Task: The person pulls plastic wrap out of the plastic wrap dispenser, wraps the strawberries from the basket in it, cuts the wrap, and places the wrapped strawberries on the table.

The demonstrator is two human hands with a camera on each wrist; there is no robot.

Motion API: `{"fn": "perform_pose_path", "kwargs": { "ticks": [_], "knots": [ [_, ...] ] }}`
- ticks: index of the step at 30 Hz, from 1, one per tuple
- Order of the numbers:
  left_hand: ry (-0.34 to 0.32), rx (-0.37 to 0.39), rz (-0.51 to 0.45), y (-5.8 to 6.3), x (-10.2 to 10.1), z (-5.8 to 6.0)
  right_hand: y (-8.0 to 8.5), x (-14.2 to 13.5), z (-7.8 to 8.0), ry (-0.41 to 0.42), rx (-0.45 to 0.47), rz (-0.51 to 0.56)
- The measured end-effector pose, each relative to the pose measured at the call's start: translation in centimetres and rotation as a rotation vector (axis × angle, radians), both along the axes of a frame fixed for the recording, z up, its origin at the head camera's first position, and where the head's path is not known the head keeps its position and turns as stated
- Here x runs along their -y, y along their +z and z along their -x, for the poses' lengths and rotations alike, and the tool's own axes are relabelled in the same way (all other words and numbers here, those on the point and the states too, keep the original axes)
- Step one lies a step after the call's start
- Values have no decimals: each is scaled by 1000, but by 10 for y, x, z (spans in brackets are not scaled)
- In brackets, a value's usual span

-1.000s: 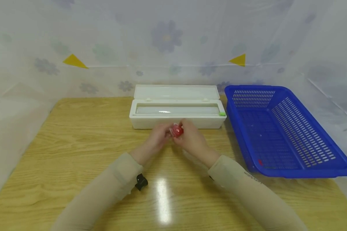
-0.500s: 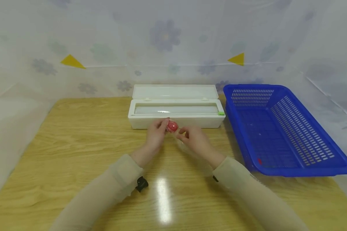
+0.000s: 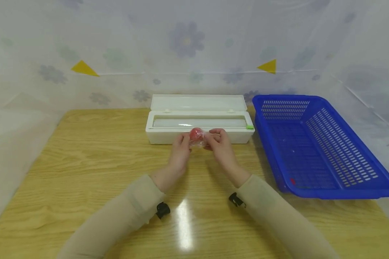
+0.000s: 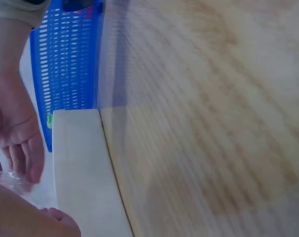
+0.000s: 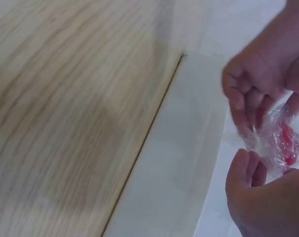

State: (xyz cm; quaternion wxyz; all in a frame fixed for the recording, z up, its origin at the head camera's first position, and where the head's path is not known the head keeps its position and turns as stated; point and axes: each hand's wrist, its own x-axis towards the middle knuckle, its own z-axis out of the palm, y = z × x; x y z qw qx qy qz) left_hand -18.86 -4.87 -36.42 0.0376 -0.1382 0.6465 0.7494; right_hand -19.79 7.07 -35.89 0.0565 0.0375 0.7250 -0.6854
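Observation:
Held between both hands, close in front of the white box, is a small round red object (image 3: 196,134) in crinkled clear plastic wrap (image 5: 269,143). My left hand (image 3: 180,153) pinches the wrap at its left side, thumb towards me. On the other side my right hand (image 3: 223,149) pinches the wrap with thumb and curled fingers. In the right wrist view, the red object shows through the film between the two hands. The left wrist view shows only a bit of the film; the red object is hidden there behind the left hand (image 4: 28,215).
Behind the hands stands a long white box (image 3: 162,137) with its lid (image 3: 197,103) raised and a pale roll inside. A green tab (image 3: 249,127) marks its right end. To the right is a blue plastic basket (image 3: 277,171) with a small red thing (image 3: 293,181) in it.
The right hand let its fingertips part from the red object, then took the wrap at the right. Both hands have risen slightly towards the box with the wrapped object.

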Motion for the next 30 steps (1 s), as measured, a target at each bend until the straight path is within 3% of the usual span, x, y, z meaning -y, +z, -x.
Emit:
{"fn": "perform_pose_path", "kwargs": {
  "ticks": [2, 6, 12, 15, 19, 24, 30],
  "knots": [
    [1, -18, -8, -3, -1, -2, 3, 0, 1, -18, 17, 75],
    [-70, -38, -161, -5, 0, -6, 5, -3, 3, 12, 69, 164],
    [-269, -40, -310, -2, 4, -6, 0, -12, 7, -25, 106, 165],
    [-314, -61, -328, 0, 5, -5, -1, -14, 7, -59, 113, 143],
    [-254, -70, -310, 1, 1, -3, 1, -10, 5, -73, 105, 142],
    [-138, -56, -285, 0, -3, -1, 3, -4, 1, -7, 92, 77],
    [-101, -3, -256, -2, -3, 2, 0, -6, 2, 32, 97, 26]
  ]
}}
